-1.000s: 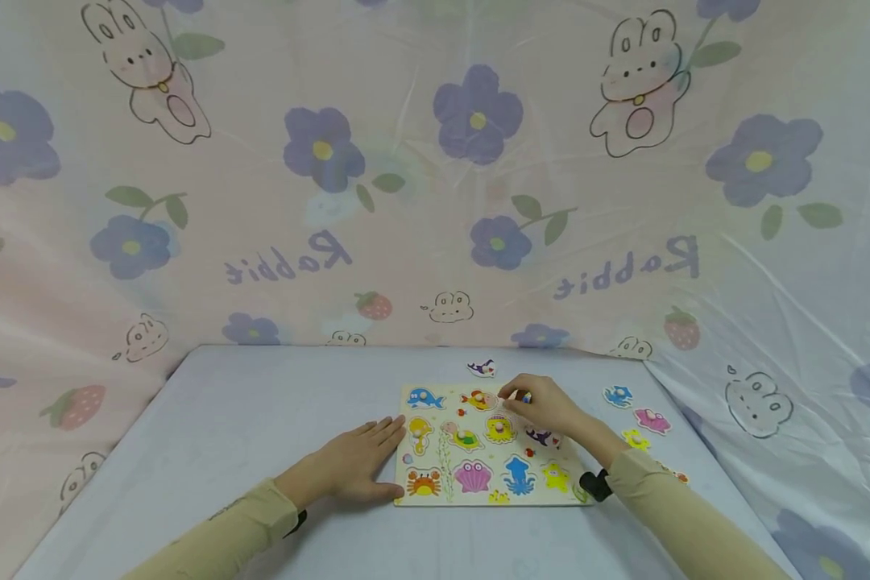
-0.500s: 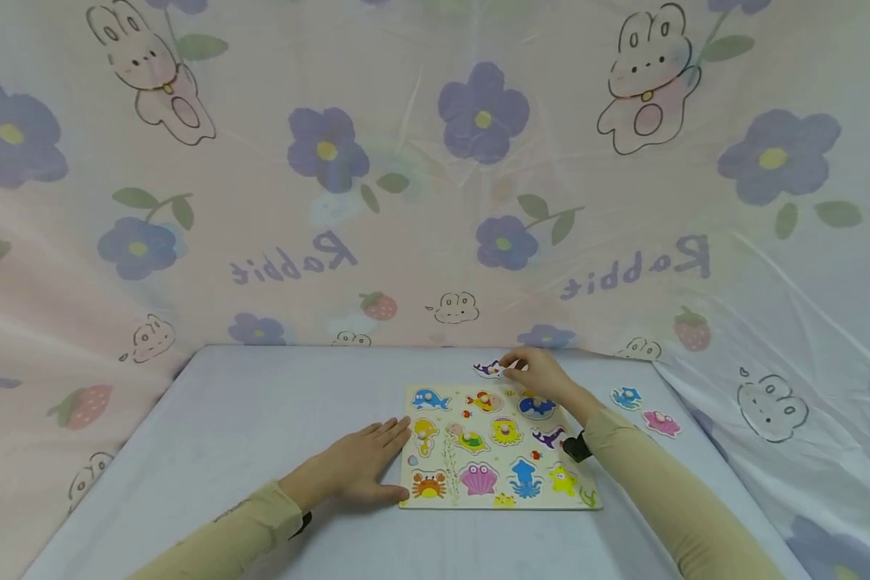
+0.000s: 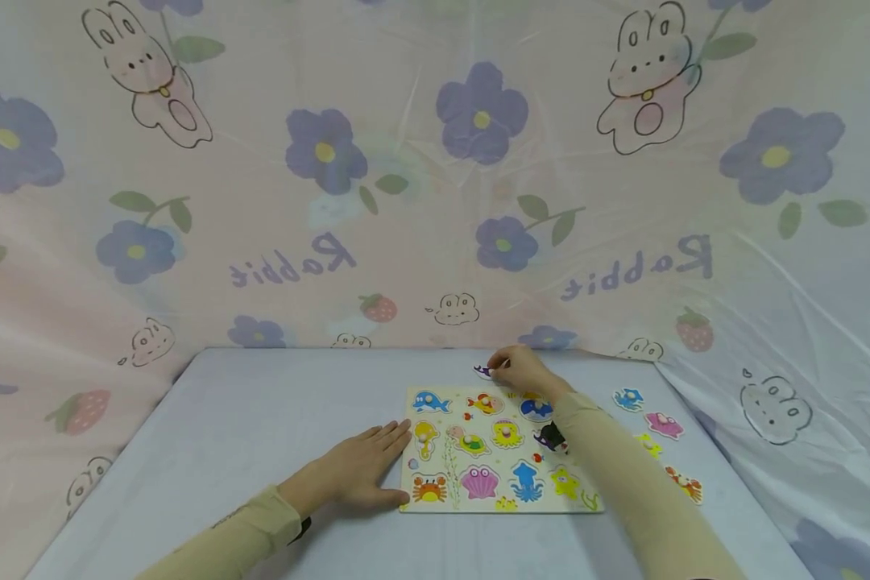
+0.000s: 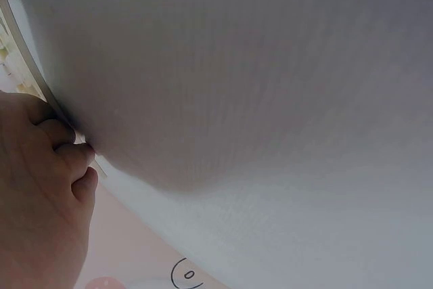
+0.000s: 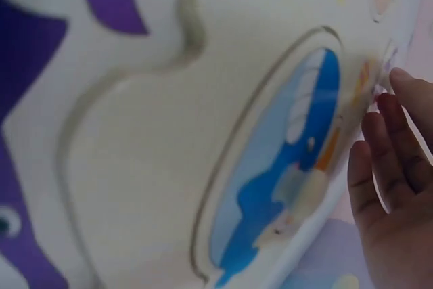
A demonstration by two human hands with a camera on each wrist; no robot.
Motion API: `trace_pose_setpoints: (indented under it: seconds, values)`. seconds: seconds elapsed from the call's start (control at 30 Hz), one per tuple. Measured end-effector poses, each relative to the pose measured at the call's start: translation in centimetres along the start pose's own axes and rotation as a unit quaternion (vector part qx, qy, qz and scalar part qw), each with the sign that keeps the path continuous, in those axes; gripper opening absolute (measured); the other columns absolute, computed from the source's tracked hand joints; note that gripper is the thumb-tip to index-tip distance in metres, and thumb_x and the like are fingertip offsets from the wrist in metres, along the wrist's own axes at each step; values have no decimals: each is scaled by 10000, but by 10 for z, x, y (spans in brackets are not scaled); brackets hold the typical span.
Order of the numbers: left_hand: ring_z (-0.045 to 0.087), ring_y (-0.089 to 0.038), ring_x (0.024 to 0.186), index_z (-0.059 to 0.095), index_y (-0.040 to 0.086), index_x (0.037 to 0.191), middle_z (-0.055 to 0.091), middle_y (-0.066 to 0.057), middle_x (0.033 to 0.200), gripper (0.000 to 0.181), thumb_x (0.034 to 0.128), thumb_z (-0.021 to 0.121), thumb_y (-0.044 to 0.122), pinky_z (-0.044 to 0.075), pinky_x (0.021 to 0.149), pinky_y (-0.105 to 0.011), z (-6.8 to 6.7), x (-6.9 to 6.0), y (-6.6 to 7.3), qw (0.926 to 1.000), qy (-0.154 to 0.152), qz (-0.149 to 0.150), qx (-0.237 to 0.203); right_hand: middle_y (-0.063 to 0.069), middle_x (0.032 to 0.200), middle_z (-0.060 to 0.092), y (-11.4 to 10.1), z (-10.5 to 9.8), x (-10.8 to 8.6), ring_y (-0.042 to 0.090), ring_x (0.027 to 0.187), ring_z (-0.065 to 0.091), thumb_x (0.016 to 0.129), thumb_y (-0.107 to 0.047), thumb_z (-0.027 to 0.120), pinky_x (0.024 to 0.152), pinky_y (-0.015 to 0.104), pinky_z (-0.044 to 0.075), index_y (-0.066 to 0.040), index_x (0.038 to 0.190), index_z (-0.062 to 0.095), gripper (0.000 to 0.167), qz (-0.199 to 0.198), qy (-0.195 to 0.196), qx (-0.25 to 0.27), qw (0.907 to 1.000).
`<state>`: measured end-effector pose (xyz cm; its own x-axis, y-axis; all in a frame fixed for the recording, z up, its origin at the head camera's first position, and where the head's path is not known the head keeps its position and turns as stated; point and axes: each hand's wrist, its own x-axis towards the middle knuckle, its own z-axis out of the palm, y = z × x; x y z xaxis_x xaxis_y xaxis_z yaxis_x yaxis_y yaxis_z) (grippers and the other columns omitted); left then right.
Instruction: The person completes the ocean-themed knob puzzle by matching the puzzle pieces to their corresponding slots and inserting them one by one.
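My left hand lies flat on the table, fingers straight, with fingertips and thumb touching the left edge of the wooden sea-animal puzzle board. In the left wrist view the left hand is beside the board's edge. Behind the board, my right hand pinches a purple whale puzzle piece, partly covered by the fingers. The right wrist view shows the right hand with thumb and forefinger together at the piece. A blue whale piece with a knob sits in its recess. The right wrist camera partly hides a purple recess.
Right of the board lie a blue squid piece, a pink shell piece, a yellow starfish piece and an orange crab piece. A patterned curtain hangs behind the table.
My right hand has left the blue whale piece in the board's upper right and moved back and left to the purple whale piece, now pinching it. The left hand stays put.
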<state>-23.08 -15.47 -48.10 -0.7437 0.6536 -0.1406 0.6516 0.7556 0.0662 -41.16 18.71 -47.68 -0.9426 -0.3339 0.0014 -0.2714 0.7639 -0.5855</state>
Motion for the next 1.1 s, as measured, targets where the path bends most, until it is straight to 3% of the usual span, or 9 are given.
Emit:
trace_pose_setpoints:
  seconds: [0.5, 0.9, 1.1]
  values:
    - [297, -319, 1556, 333, 4, 1611, 262, -151, 1703, 984, 965, 465, 734, 307, 1248, -460, -6, -1, 2, 10000, 19, 81, -42, 55, 992, 675, 1, 6, 7, 214, 899, 598, 1005, -93, 686, 824, 358, 541, -71, 1065, 768, 104, -73, -16, 142, 9999]
    - [288, -301, 1561, 328, 26, 1620, 249, -127, 1711, 1001, 954, 450, 764, 291, 1257, -439, -2, 0, 2, 9999, -76, -21, 95, 34, 1051, 664, -9, -1, -6, 208, 948, 580, 1031, -151, 667, 857, 349, 523, -121, 1101, 771, 129, -39, 83, 113, 9999]
    - [276, -296, 1565, 316, 28, 1625, 238, -125, 1714, 1002, 960, 432, 769, 287, 1259, -438, -1, 1, 0, 9998, -92, -7, 152, 36, 1012, 687, -19, -17, -24, 210, 924, 586, 1004, -111, 694, 822, 361, 522, -84, 1081, 781, 119, -583, 205, 48, 9981]
